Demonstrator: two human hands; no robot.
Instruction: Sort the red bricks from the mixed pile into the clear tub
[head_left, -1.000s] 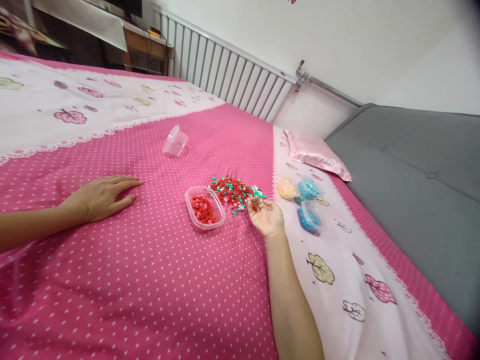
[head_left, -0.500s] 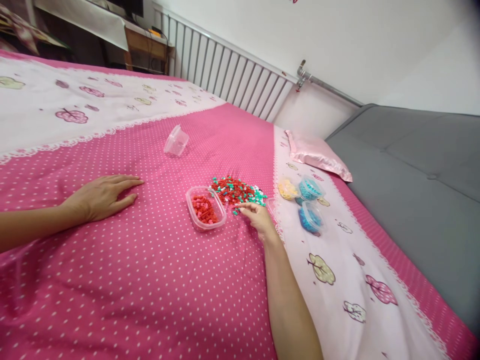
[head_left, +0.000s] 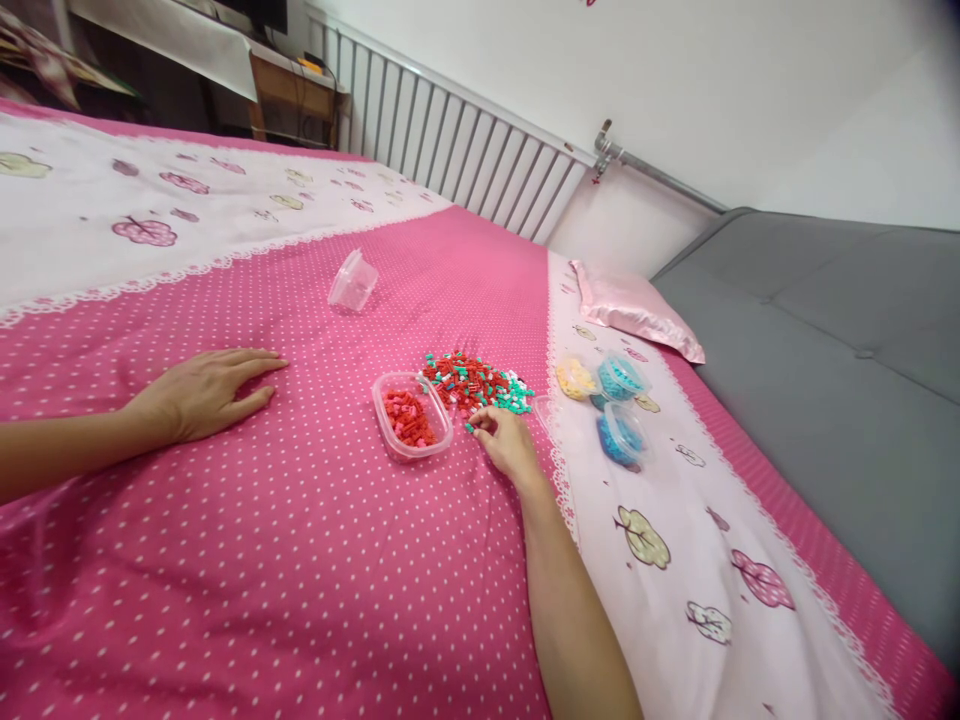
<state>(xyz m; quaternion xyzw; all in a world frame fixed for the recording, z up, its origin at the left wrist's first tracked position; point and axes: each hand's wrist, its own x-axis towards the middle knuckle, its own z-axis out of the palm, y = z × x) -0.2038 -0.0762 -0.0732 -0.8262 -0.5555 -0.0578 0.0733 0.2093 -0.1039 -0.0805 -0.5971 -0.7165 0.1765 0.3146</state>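
Note:
My left hand [head_left: 210,393] lies flat on the pink dotted bedspread with its fingers stretched out, holding nothing. Beside the near edge of a heap of small building blocks [head_left: 469,382], mostly red with green and white ones, is my right hand [head_left: 504,440]. Its thumb and forefinger are pinched together at a small green building block [head_left: 469,428]. Left of this hand stands a clear plastic tub [head_left: 439,440] holding red and some pink blocks. The fingers partly hide what is under them.
An open clear tub [head_left: 354,282] lies tipped on its side farther back. To the right are tubs of yellow pieces [head_left: 576,380], turquoise pieces [head_left: 621,376] and blue pieces [head_left: 619,440]. Beyond them lie a pink pillow [head_left: 637,308] and a grey padded headboard [head_left: 832,330].
My right hand has shifted slightly left and nearer me, and its fingers have curled in around the green block. My left hand stays where it was.

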